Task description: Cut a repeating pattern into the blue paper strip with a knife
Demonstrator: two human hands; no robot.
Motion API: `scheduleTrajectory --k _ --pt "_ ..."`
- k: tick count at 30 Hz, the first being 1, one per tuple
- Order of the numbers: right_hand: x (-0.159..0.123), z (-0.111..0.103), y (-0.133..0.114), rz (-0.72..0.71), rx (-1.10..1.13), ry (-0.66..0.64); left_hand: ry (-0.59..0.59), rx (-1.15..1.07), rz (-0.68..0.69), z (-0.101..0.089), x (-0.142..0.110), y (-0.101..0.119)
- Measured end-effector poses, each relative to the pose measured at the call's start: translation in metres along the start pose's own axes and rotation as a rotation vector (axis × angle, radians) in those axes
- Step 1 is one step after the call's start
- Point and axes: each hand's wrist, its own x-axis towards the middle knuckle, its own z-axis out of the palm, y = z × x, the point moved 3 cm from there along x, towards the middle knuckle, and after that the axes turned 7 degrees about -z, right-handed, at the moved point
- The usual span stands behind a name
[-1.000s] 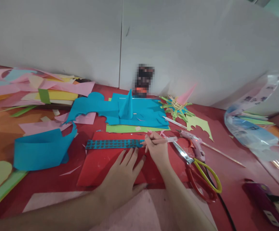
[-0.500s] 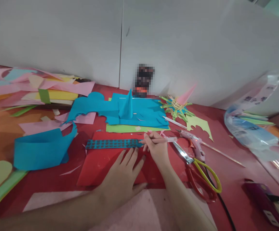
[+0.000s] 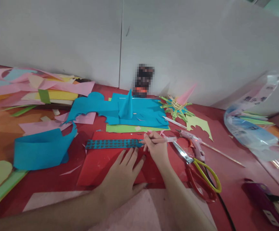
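Observation:
A narrow blue paper strip [image 3: 112,143] lies across a red sheet [image 3: 93,170], patterned with rows of dark rounded marks. My left hand [image 3: 125,170] rests flat with fingers spread, its fingertips touching the strip's lower edge near the right end. In my right hand [image 3: 155,147] a pen [image 3: 164,140] is gripped, its tip at the strip's right end. Just right of that hand lie scissors [image 3: 189,160] with one yellow and one red handle, blades pointing to the strip. Beside them is a pink glue gun [image 3: 194,144].
Behind the red sheet, a blue paper cone [image 3: 126,107] stands on blue sheets [image 3: 151,110]. A pink-tipped paper piece [image 3: 178,102] sits right of them. Left are a blue paper band [image 3: 38,150] and piled paper strips [image 3: 57,86]. A purple stapler-like tool [image 3: 262,202] lies at lower right.

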Motion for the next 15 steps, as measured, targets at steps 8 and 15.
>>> scheduleTrajectory --k 8,15 --pt "-0.0004 0.0 0.0015 0.008 0.022 -0.006 -0.011 -0.007 -0.002 -0.0014 -0.0005 -0.0003" --pt "-0.0003 0.0002 0.0051 0.04 0.012 0.014 -0.034 -0.009 -0.001 -0.0031 0.0012 0.0007"
